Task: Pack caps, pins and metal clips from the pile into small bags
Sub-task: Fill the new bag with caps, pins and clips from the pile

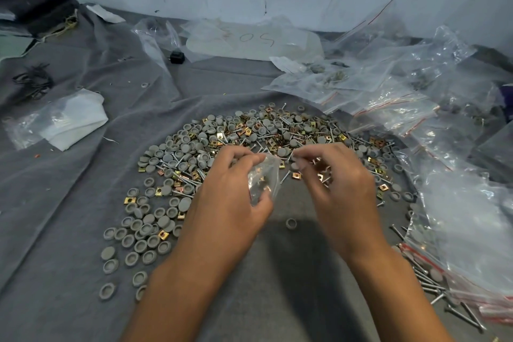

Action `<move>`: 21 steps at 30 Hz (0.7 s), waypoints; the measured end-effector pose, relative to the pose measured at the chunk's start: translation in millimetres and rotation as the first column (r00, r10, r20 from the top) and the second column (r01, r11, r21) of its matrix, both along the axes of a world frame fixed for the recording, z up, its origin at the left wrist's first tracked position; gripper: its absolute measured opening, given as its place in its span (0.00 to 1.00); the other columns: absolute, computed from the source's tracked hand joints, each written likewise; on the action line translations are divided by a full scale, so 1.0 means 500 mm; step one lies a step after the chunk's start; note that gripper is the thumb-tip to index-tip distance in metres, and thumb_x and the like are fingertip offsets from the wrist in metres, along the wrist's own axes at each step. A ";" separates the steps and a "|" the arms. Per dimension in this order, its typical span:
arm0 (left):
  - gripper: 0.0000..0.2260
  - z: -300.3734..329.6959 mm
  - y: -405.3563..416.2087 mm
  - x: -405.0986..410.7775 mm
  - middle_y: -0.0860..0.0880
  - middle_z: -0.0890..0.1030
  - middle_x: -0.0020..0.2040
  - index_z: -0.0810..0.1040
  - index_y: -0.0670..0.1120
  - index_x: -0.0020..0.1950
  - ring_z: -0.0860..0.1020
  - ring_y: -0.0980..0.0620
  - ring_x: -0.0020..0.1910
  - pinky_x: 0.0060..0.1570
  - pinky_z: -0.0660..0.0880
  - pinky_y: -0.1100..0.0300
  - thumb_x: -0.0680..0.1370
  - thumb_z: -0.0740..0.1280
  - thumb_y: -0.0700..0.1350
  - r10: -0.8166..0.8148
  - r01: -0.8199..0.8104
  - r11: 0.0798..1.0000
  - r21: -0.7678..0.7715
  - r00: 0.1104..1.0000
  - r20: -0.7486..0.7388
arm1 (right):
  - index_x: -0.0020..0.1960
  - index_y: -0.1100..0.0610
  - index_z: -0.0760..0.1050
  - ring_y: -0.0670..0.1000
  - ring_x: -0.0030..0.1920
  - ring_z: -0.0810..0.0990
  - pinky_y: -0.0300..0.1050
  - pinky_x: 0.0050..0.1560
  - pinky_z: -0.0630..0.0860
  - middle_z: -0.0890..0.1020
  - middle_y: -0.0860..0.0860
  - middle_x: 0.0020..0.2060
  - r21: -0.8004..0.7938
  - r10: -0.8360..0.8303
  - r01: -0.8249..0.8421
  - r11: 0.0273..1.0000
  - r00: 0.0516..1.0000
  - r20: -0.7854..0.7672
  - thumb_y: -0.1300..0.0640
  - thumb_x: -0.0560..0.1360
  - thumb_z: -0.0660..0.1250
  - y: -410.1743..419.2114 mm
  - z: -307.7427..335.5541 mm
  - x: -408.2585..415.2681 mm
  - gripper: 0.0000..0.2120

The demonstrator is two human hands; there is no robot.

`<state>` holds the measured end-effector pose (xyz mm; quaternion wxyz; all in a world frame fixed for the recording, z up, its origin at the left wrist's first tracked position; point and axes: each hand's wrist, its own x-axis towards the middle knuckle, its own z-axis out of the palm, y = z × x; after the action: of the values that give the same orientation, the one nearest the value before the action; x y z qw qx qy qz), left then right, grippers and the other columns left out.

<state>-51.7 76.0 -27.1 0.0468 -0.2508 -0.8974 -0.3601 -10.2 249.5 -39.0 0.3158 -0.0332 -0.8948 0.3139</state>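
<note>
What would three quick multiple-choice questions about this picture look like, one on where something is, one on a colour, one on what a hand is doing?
1. Where do the heaped clear bags with red strips lie, seen from the person?
A. to the right of the pile
B. to the left of the pile
C. under the forearms

2. What colour are the round caps?
A. red
B. grey
C. blue

3. What is the left hand doing?
A. lying flat on the cloth
B. holding a small clear bag
C. gripping a hammer

Answers:
1 A: the clear bags are heaped right of the pile on the grey cloth.
2 B: the caps are all grey.
3 B: the left hand holds a small bag with pieces inside, while the right hand pinches a cap beside it.
</note>
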 end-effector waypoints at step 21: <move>0.24 -0.003 0.007 0.002 0.62 0.67 0.61 0.74 0.55 0.70 0.75 0.58 0.44 0.51 0.79 0.51 0.75 0.72 0.48 -0.004 0.004 1.000 0.012 1.000 0.006 | 0.53 0.50 0.82 0.37 0.46 0.79 0.25 0.46 0.69 0.81 0.40 0.45 -0.068 0.135 -0.134 0.989 0.991 0.014 0.55 0.75 0.73 0.016 0.022 0.007 0.07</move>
<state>-50.8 79.5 -28.4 0.0451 -0.2511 -0.8948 -0.3664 -6.8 257.5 -28.1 0.2845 0.0140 -0.8869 0.3638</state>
